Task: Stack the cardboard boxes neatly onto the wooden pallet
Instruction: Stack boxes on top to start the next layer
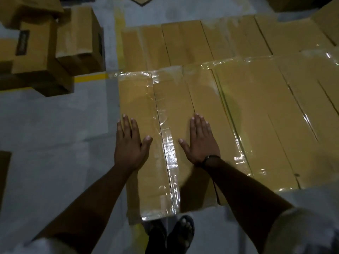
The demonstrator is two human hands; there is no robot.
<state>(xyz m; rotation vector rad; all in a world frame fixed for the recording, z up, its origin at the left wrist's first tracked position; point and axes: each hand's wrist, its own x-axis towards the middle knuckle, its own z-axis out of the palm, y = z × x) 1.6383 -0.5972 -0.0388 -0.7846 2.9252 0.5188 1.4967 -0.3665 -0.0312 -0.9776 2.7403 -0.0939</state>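
- Grip: left hand (pixel 129 142) and right hand (pixel 199 142) lie flat, fingers straight, on the cardboard box (pixel 170 99); nothing grasped.
- Location: near-left corner of the stack, touching right neighbour (pixel 256 116) (pallet hidden beneath).
- Recommended: push evenly, squaring edges flush.

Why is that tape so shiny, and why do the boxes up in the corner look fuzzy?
Head view: light glares off the clear tape between the left hand and right hand; same view, the loose boxes at upper left are blurred, and the room is dim.
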